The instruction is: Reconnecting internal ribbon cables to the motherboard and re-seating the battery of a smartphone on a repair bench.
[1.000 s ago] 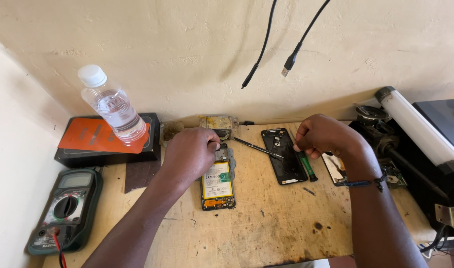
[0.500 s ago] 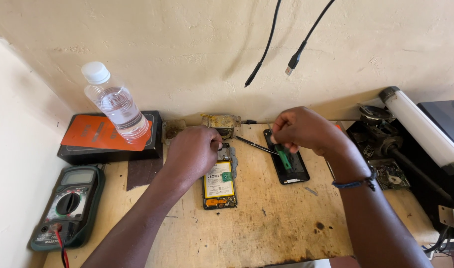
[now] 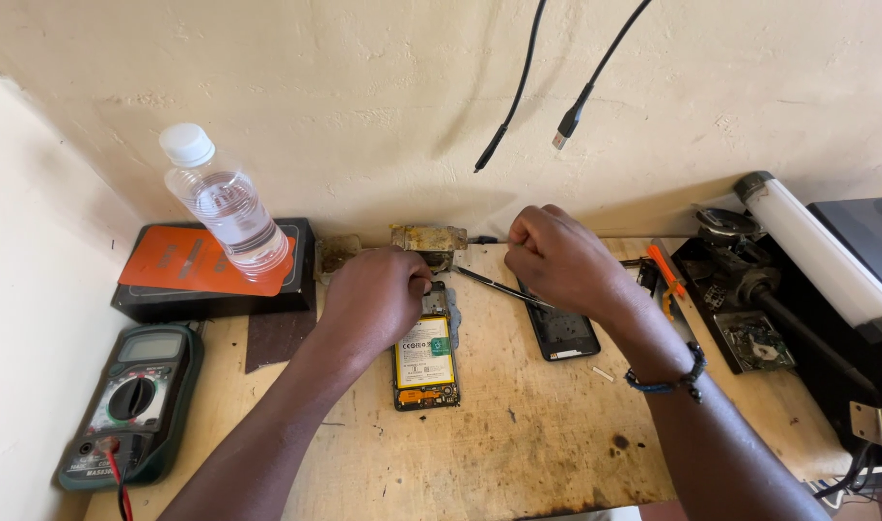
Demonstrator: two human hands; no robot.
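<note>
**Opened phone under our hands on the wooden bench**

We have an opened phone (image 3: 426, 359) lying flat near the middle of the scuffed, stained wooden bench (image 3: 518, 444), its back off, showing a pale battery with a green label and an orange strip at the near end. Our left hand (image 3: 378, 294) rests curled over the phone's far end, fingers bent down onto it; what, if anything, the fingertips pinch we cannot tell. Our right hand (image 3: 556, 256) is clenched in a loose fist above the bench, and a thin dark metal tool (image 3: 499, 287) runs from under it toward the phone's top corner; we cannot see the fingers closing on it, so the hold is unclear. A beaded band sits on the right wrist.

Just beside the phone, to the right, lies a flat, glossy black phone panel (image 3: 561, 333), partly under the right hand. Farther left a dark green multimeter (image 3: 132, 400) with a round dial sits at the bench edge, and behind it a clear plastic bottle (image 3: 224, 207) with a white cap stands tilted on an orange and black box (image 3: 209, 270). At the right a white tube lamp (image 3: 812, 246) leans by dark equipment. Two black cables (image 3: 518, 87) hang against the rough cream wall.
</note>
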